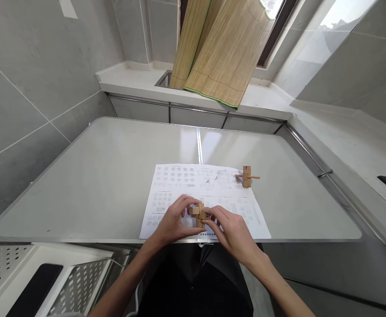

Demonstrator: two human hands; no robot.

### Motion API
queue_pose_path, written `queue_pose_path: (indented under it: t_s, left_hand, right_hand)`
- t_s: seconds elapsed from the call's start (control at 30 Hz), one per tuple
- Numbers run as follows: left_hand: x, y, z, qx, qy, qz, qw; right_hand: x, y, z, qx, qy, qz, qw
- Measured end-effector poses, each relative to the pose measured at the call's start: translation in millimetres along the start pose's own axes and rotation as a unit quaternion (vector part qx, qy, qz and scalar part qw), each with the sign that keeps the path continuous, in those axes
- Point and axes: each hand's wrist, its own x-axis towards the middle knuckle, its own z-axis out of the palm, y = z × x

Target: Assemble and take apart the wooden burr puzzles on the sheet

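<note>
My left hand (173, 222), half curled, holds joined wooden blocks (195, 211); my right hand (233, 226) pinches their side. Whether any block is missing, I cannot tell.

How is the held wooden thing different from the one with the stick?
Left hand and right hand hold the chunky thing; the stick thing sits at the edge of the paper. The chunky thing has jutting blocks; the stick thing has a thin rod. Both are wooden.
</note>
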Motion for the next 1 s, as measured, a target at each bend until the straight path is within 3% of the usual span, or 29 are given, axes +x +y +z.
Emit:
queue_pose_path:
  t_s: [0.13, 0.33, 0.5, 0.8, 0.93, 1.0]
  left_hand:
    - [-2.3, -2.0, 1.5, -0.026, -0.023, -0.024, 0.999]
    - [-0.9, 0.8, -0.7, -0.074, -0.015, -0.034, 0.997]
    - [0.0, 6.0, -2.9, -0.125, -0.055, -0.028, 0.990]
    - [-2.9, 10.4, -9.4, -0.136, -0.112, -0.028, 0.984]
    - [-4.3, 8.9, -9.2, -0.134, -0.112, -0.026, 0.984]
    - [-4.5, 6.5, -7.1, -0.139, -0.095, -0.025, 0.985]
  right_hand:
    - [-1.1, 0.5, -0.2, 0.051, -0.005, 0.021, 0.998]
    - [-1.9, 14.4, 0.8, 0.143, 0.032, 0.125, 0.981]
    - [-2.8, 23.6, 11.6, 0.192, -0.038, 0.132, 0.972]
    - [-3.9, 15.2, 15.0, 0.444, -0.121, 0.221, 0.860]
    - [-7.1, 7.6, 17.2, 0.481, -0.102, 0.246, 0.836]
    - [-10.1, 11.1, 16.8, 0.470, -0.072, 0.257, 0.841]
